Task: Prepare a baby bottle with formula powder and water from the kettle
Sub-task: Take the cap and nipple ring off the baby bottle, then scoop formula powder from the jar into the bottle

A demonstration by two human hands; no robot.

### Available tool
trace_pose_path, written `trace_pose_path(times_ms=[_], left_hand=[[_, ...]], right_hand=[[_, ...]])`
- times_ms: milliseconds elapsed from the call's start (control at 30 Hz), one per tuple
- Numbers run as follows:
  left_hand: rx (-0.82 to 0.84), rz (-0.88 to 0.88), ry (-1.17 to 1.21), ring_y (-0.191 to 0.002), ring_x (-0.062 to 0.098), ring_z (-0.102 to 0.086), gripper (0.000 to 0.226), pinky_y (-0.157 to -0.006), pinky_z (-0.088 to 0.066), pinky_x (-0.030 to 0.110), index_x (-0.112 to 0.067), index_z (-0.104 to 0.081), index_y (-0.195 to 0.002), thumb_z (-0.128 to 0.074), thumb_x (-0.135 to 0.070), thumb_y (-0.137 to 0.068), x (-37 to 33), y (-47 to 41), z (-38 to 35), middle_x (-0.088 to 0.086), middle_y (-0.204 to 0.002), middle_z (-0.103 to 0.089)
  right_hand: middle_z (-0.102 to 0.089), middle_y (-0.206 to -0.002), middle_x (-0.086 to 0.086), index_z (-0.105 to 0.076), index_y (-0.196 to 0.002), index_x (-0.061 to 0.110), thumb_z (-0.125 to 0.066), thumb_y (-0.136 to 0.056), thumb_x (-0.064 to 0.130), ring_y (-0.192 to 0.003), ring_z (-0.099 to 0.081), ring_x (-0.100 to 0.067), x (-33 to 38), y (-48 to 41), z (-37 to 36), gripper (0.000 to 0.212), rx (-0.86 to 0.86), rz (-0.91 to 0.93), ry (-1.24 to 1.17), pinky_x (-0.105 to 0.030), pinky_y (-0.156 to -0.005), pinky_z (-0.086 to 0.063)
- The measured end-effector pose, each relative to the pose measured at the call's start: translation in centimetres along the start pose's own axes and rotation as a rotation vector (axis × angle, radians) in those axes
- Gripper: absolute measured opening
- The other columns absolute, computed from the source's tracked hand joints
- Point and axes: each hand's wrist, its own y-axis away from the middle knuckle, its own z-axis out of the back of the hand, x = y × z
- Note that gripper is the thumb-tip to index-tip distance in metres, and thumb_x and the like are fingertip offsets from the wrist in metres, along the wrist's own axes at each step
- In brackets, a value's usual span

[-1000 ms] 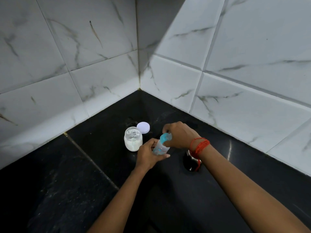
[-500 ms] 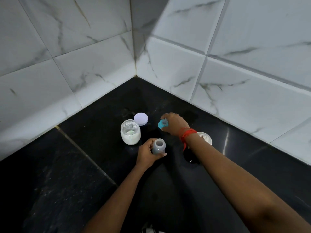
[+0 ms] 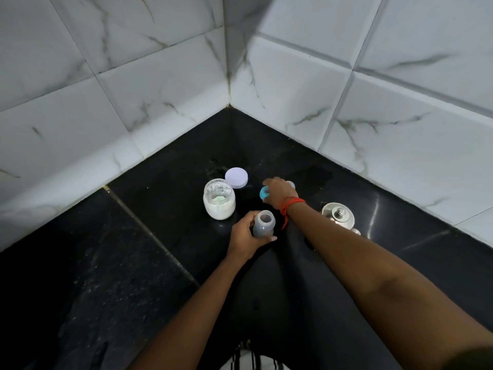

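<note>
Bottle uncapped on the black bench

Head view: the baby bottle (image 3: 263,223) stands upright near the middle of the bench (image 3: 133,249), its mouth open, the left hand (image 3: 246,236) wrapped around its body. Farther back, the right hand (image 3: 278,193) is closed on the blue bottle cap (image 3: 264,193), low over the bench. To the left stands an open powder jar (image 3: 219,202), its white lid (image 3: 236,177) lying just behind. A steel kettle (image 3: 338,216) sits to the right.

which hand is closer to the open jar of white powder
Left. The left hand holds the bottle just in front of the jar, to its right. The right hand, holding the blue cap, sits farther to the jar's right.
</note>
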Motion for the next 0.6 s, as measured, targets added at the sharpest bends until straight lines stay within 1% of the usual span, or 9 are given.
trace_pose_path(times_ms=[67, 133, 200, 267, 333, 400, 500, 567, 600], left_hand=[[-0.02, -0.016, -0.004, -0.115, 0.005, -0.068, 0.075, -0.099, -0.052, 0.02, -0.021, -0.065, -0.126, -0.102, -0.027, -0.06, 0.0, 0.2, 0.2, -0.01, -0.121, -0.073], [-0.043, -0.008, -0.028, -0.122, 0.007, -0.066, 0.082, -0.104, -0.052, 0.025, -0.022, -0.063, -0.129, -0.102, -0.036, -0.059, 0.5, 0.6, 0.8, -0.01, -0.128, -0.07], [-0.098, 0.002, -0.066, -0.122, 0.006, -0.065, 0.073, -0.106, -0.051, 0.025, -0.024, -0.066, -0.126, -0.101, -0.033, -0.063, 1.2, 1.8, 1.9, -0.011, -0.129, -0.07], [-0.222, -0.004, -0.098, -0.116, 0.006, -0.067, 0.055, -0.102, -0.055, 0.029, -0.025, -0.071, -0.117, -0.098, -0.028, -0.07, 2.0, 3.3, 3.4, -0.012, -0.12, -0.072], [-0.38, 0.019, -0.097, -0.107, 0.008, -0.07, 0.04, -0.096, -0.059, 0.038, -0.023, -0.073, -0.109, -0.094, -0.023, -0.075, 2.9, 4.0, 5.4, -0.01, -0.111, -0.074], [-0.501, 0.037, -0.104, -0.101, 0.01, -0.07, 0.039, -0.09, -0.061, 0.046, -0.02, -0.071, -0.108, -0.094, -0.018, -0.076, 3.2, 3.7, 7.4, -0.005, -0.108, -0.072], [-0.497, 0.049, -0.116, -0.109, 0.013, -0.064, 0.071, -0.091, -0.058, 0.036, -0.019, -0.061, -0.128, -0.099, -0.015, -0.067, 2.6, 1.6, 9.9, 0.002, -0.124, -0.064], [-0.382, 0.074, -0.12, -0.123, 0.014, -0.056, 0.098, -0.096, -0.052, 0.03, -0.017, -0.05, -0.145, -0.101, -0.015, -0.061, 2.5, -0.5, 11.1, 0.002, -0.141, -0.056], [-0.311, 0.092, -0.137, -0.131, 0.015, -0.052, 0.11, -0.102, -0.05, 0.032, -0.018, -0.044, -0.151, -0.102, -0.019, -0.058, 2.5, -1.5, 11.5, 0.001, -0.149, -0.051]], right_hand=[[-0.05, -0.141, -0.012, -0.047, -0.144, 0.014, -0.076, -0.083, 0.033, -0.126, -0.054, -0.032, 0.1, 0.4, 0.2, 0.07, -0.017, -0.007, -0.034, -0.042, -0.106, -0.043], [-0.05, -0.141, -0.011, -0.05, -0.142, 0.017, -0.073, -0.084, 0.042, -0.123, -0.057, -0.033, 0.3, 0.8, 0.7, 0.067, -0.081, 0.0, -0.068, -0.044, -0.103, -0.047], [-0.058, -0.132, -0.007, -0.058, -0.133, 0.02, -0.068, -0.087, 0.045, -0.116, -0.061, -0.031, 0.6, 1.3, 1.5, 0.053, -0.152, 0.034, -0.09, -0.044, -0.097, -0.051], [-0.067, -0.119, -0.003, -0.064, -0.122, 0.024, -0.065, -0.088, 0.043, -0.107, -0.065, -0.028, 1.1, 1.8, 2.3, 0.039, -0.203, 0.078, -0.116, -0.042, -0.091, -0.054], [-0.071, -0.105, 0.003, -0.067, -0.113, 0.027, -0.064, -0.087, 0.041, -0.097, -0.067, -0.024, 1.9, 2.6, 3.1, 0.03, -0.237, 0.118, -0.153, -0.041, -0.085, -0.057], [-0.072, -0.098, 0.005, -0.069, -0.106, 0.029, -0.064, -0.085, 0.037, -0.091, -0.068, -0.022, 3.1, 3.4, 3.7, 0.023, -0.255, 0.158, -0.186, -0.039, -0.081, -0.057], [-0.07, -0.098, 0.008, -0.071, -0.105, 0.028, -0.065, -0.085, 0.032, -0.09, -0.067, -0.019, 5.0, 4.5, 4.0, 0.021, -0.279, 0.239, -0.214, -0.037, -0.081, -0.057], [-0.069, -0.101, 0.007, -0.071, -0.106, 0.025, -0.067, -0.086, 0.031, -0.092, -0.067, -0.02, 6.2, 5.0, 3.9, 0.022, -0.281, 0.29, -0.233, -0.036, -0.082, -0.056], [-0.067, -0.104, 0.005, -0.071, -0.106, 0.024, -0.068, -0.086, 0.031, -0.093, -0.067, -0.021, 6.7, 5.2, 3.7, 0.021, -0.282, 0.308, -0.24, -0.035, -0.081, -0.055]])
